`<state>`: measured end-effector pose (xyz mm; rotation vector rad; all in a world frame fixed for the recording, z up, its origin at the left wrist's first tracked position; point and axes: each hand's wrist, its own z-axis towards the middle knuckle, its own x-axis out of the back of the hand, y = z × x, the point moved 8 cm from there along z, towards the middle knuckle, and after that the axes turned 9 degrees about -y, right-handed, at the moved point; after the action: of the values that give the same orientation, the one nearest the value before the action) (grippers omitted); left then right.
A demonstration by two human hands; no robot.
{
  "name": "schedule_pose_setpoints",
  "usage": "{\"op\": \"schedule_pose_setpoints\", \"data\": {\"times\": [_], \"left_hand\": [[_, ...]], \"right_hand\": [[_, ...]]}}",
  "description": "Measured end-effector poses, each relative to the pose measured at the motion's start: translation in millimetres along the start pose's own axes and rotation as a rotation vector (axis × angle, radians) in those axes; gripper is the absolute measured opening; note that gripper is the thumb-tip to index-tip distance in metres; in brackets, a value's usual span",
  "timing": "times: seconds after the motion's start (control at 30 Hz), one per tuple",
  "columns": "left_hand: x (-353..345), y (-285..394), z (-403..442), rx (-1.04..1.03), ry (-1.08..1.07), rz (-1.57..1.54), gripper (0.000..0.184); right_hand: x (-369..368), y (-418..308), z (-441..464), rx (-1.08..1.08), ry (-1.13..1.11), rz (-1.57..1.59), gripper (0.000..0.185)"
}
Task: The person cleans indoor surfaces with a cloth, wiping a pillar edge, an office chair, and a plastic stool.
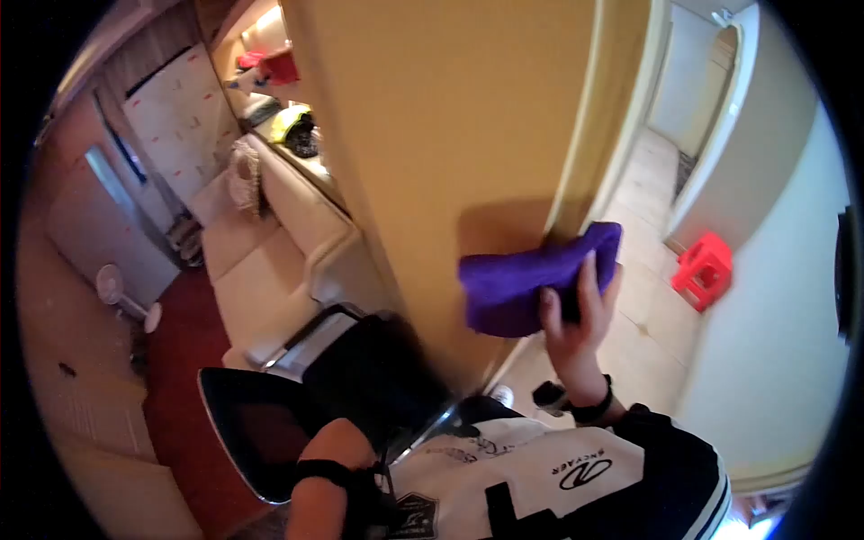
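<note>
A folded purple cloth (pixel 515 292) is in my right hand (pixel 580 328), which presses it to the edge of a tan wooden panel (pixel 450 117). The thumb and fingers lie over the cloth's right side, and a dark band with a watch-like piece circles that wrist. Low in the view, my left hand (pixel 340 441) is bent at the wrist, beside a black chair (pixel 378 364) with metal tubing. A black band circles the left wrist. The fingers of that hand are hidden, so I cannot see whether they hold anything.
A cream sofa (pixel 261 279) stands left of the panel, on a red floor (pixel 193 360). Further left is a white fan (pixel 112 286). A red plastic stool (pixel 705 272) sits by the wall on the right, on pale floor tiles (pixel 634 297). Shelves with items are behind the sofa.
</note>
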<state>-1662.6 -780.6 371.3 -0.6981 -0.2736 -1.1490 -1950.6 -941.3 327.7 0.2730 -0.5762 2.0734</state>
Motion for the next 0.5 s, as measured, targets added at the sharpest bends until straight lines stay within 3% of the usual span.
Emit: {"op": "schedule_pose_setpoints", "data": {"times": [0.2, 0.3, 0.33, 0.37, 0.43, 0.47, 0.5], "left_hand": [[55.4, 60.2, 1.7, 0.055, 0.424, 0.409, 0.019], [68.7, 37.3, 11.2, 0.042, 0.513, 0.523, 0.021], [79.1, -17.2, 10.7, 0.373, 0.604, 0.538, 0.015], [84.3, -62.8, -2.3, 0.705, 0.696, 0.53, 0.026], [57.0, -57.3, 9.6, 0.169, 0.582, 0.573, 0.017], [57.5, -56.7, 12.5, 0.159, 0.597, 0.552, 0.017], [55.0, -70.7, 21.8, 0.312, 0.498, 0.336, 0.016]], "right_hand": [[-2.7, 9.2, -5.0, -0.047, 0.07, 0.024, 0.053], [-2.4, 13.5, 4.3, -0.099, 0.099, 0.046, 0.049], [-3.1, 11.8, 5.7, -0.081, 0.104, 0.037, 0.048], [-2.1, 11.9, 6.6, -0.07, 0.11, 0.015, 0.048], [-2.3, 11.8, 5.7, -0.054, 0.117, 0.04, 0.048], [-1.8, 9.9, 6.5, -0.044, 0.109, 0.017, 0.049], [-2.6, 10.3, 6.3, -0.05, 0.099, 0.036, 0.048]]}}
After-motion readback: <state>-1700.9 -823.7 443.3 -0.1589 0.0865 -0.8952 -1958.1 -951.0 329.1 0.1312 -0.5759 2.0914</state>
